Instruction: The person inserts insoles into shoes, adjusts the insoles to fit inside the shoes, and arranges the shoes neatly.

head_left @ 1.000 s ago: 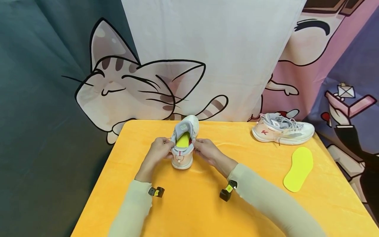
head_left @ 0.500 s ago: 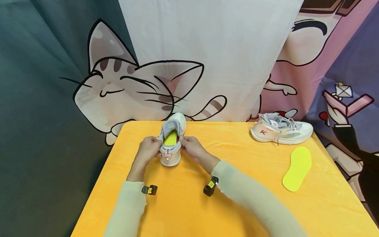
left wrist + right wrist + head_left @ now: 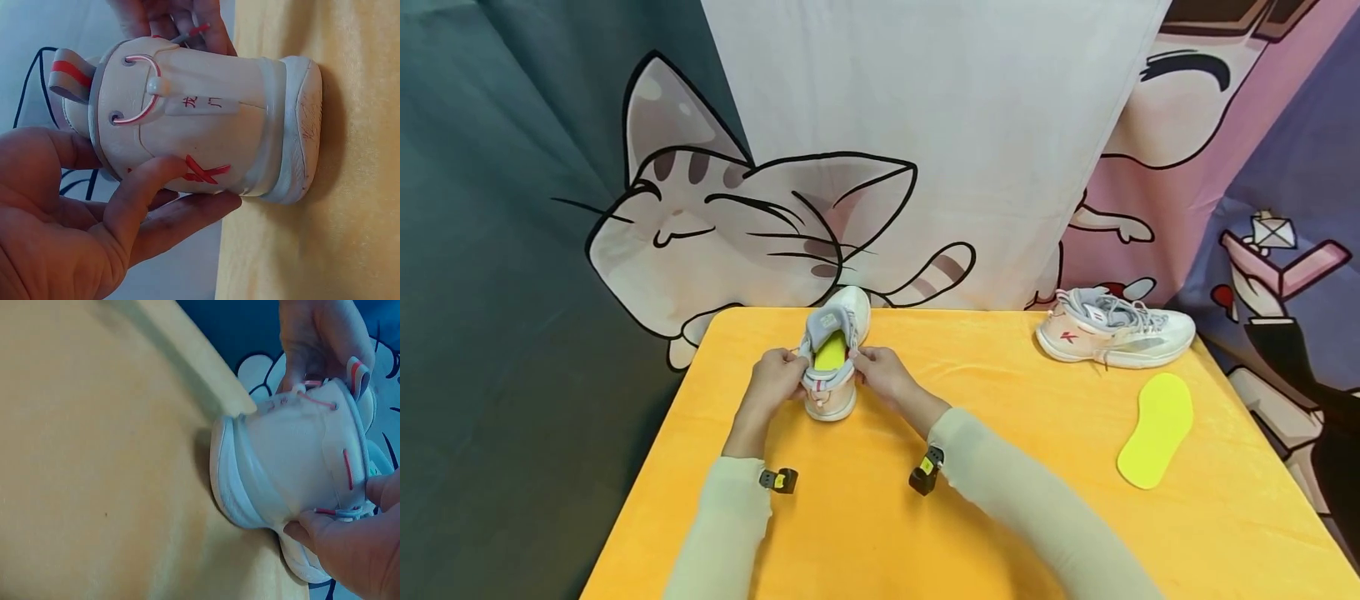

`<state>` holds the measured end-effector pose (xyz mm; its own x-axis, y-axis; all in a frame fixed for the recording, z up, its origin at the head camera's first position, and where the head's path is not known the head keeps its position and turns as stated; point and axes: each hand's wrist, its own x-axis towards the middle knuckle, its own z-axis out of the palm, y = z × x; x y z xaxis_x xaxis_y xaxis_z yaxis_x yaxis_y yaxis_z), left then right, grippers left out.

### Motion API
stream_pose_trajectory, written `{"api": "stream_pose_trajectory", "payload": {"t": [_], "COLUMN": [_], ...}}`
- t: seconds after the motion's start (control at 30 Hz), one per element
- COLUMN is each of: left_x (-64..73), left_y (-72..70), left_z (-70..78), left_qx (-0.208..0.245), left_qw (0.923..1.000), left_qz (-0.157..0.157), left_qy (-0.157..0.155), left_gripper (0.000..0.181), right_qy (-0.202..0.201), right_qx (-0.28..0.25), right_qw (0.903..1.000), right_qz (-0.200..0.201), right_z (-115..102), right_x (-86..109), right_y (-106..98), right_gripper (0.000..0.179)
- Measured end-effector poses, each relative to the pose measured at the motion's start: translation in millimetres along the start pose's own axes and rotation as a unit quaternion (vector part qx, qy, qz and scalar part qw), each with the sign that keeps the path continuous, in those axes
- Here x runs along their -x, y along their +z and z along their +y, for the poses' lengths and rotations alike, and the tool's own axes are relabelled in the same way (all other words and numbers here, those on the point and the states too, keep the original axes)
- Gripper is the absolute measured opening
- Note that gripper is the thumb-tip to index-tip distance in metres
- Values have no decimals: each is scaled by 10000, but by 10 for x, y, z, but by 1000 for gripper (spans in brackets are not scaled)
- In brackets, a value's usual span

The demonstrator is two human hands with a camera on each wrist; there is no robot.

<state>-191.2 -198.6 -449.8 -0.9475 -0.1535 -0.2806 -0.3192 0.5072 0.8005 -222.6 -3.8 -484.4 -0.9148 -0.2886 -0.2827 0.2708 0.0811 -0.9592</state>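
A white and pale peach sneaker (image 3: pixel 831 402) stands on the table with its heel toward me and its toe pointing away. Inside it lies a yellow-green insole (image 3: pixel 831 353), partly hidden by the collar. My left hand (image 3: pixel 773 379) holds the left side of the shoe's opening; in the left wrist view its thumb lies by a red logo on the heel side (image 3: pixel 206 172). On the opposite side, my right hand (image 3: pixel 889 377) grips the collar. The right wrist view shows that thumb and fingers (image 3: pixel 312 528) at the shoe's edge, near a red-tipped lace.
Far right on the yellow-covered table (image 3: pixel 880 533) sits the other sneaker (image 3: pixel 1138 346), side-on with its toe to the right. In front of it a loose yellow insole (image 3: pixel 1156 429) lies flat. A printed cloth backdrop (image 3: pixel 970 125) hangs behind the table's back edge.
Both hands and the held sneaker have shifted left, mostly between the first two frames. Since then they have barely moved. The other sneaker and loose insole stay put.
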Motion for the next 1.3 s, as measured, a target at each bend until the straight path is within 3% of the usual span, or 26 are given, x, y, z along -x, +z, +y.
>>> {"api": "stream_pose_trajectory", "payload": {"t": [0.3, 0.53, 0.97, 1.23, 1.3], "left_x": [-113, -100, -50, -35, -14], "left_y": [-11, -25, 1, 6, 7], "left_z": [-111, -154, -204, -256, -274], "left_qx": [346, 625, 694, 675, 502], "left_qw": [9992, 9978, 9971, 9977, 9982], "left_qz": [-45, -99, -114, 35, 226], "left_qy": [-173, -216, -302, 94, 235], "left_gripper": [35, 32, 34, 46, 49], "right_qy": [-144, -132, -34, 91, 3], "right_qx": [782, 1131, 706, 730, 648], "right_qw": [9968, 9934, 9973, 9972, 9979], "right_qz": [44, 99, 192, 119, 46], "right_z": [-35, -30, 49, 92, 105], "right_x": [-71, -57, -23, -71, -47], "right_y": [-10, 8, 24, -116, -175], "right_gripper": [36, 38, 44, 46, 47]}}
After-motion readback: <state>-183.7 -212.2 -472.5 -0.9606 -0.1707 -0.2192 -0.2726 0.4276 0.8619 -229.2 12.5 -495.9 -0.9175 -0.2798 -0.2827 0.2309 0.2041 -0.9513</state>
